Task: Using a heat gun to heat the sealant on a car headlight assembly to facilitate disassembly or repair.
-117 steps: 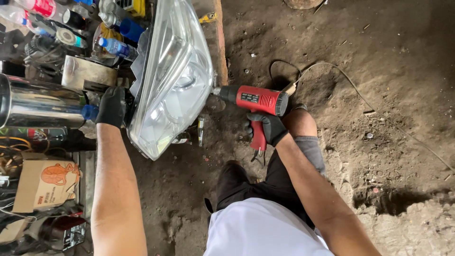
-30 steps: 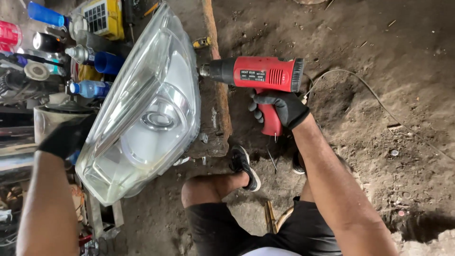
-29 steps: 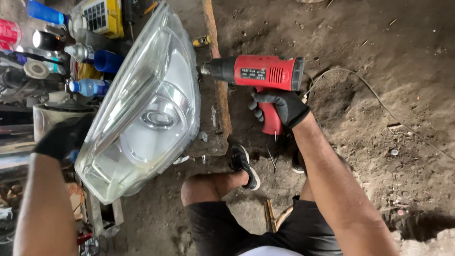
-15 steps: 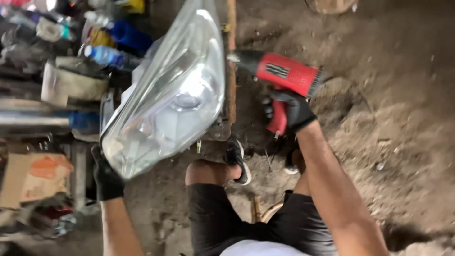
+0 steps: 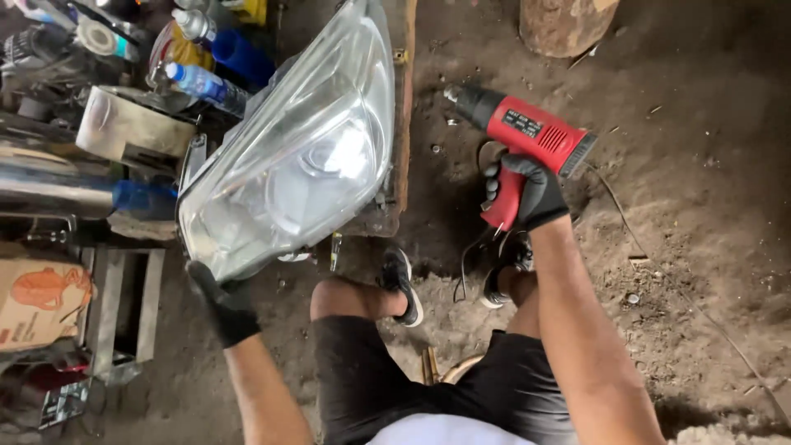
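Observation:
A large clear car headlight stands tilted in front of me, its lens facing up. My left hand, in a black glove, grips its lower near corner. My right hand, also in a black glove, is wrapped around the handle of a red heat gun. The gun's dark nozzle points left toward the headlight but sits apart from it, over the dirt floor. Its cord trails off to the right. My knee and black shoes show below the headlight.
Bottles, cans and tape rolls crowd the upper left. A shiny metal cylinder and a cardboard box lie at the left. A rusty plank runs beside the headlight. A log stump sits at the top.
The heat gun has swung away from the headlight to the right. My left hand has shifted from the headlight's side down to its lower corner, and the headlight has tilted.

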